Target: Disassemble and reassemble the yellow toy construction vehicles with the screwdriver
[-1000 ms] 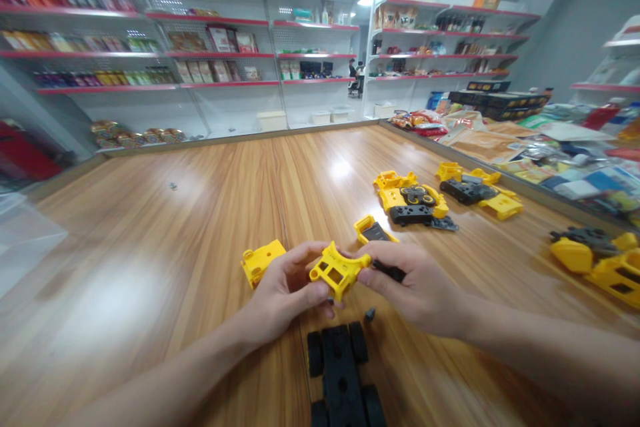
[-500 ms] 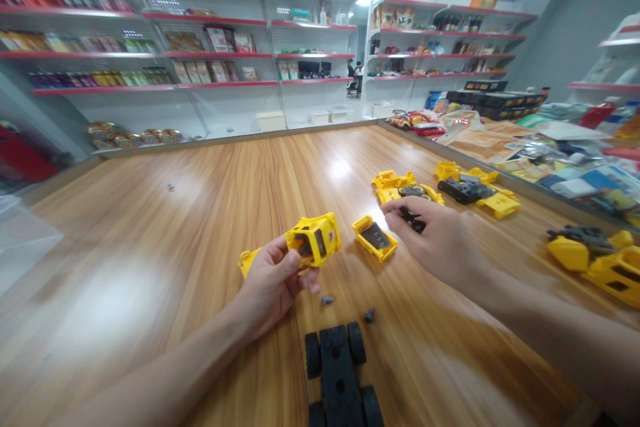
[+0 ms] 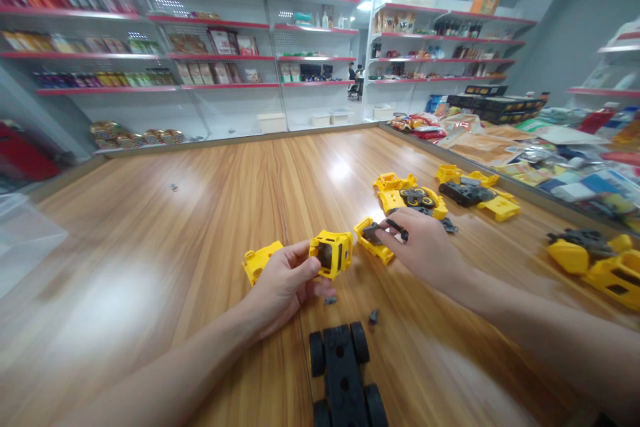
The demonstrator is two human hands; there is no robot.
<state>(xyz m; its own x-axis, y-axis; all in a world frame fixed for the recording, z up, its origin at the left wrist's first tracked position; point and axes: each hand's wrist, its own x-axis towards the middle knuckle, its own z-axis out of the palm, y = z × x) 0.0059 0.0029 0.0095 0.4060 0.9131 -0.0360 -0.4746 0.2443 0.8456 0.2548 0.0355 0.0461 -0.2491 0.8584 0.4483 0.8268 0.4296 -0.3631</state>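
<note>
Between the thumb and fingers of my left hand (image 3: 287, 283) is a yellow toy truck cab (image 3: 333, 255), its hollow side showing. My right hand (image 3: 425, 243) is closed on a small black plastic part (image 3: 397, 229), whose kind I cannot make out. That hand is over a yellow tray-like toy part (image 3: 385, 253) with a dark inside; whether it touches it is hidden. Behind my left hand lies a flat yellow piece (image 3: 257, 263). A black wheeled chassis (image 3: 345, 367) rests in front of me, with a small grey screw-like piece (image 3: 373, 317) close by and another (image 3: 330, 301) below my left fingers.
Yellow and black toy parts (image 3: 395, 197) lie beyond my right hand, with more (image 3: 500, 203) farther right. A yellow toy vehicle (image 3: 607, 267) sits at the right edge. Packaged goods (image 3: 560, 153) border the table. A clear plastic box (image 3: 30, 240) stands at left.
My left hand has moved slightly right with the yellow cab. My right hand, still holding the black part, has shifted left and down over the yellow tray-like part.
</note>
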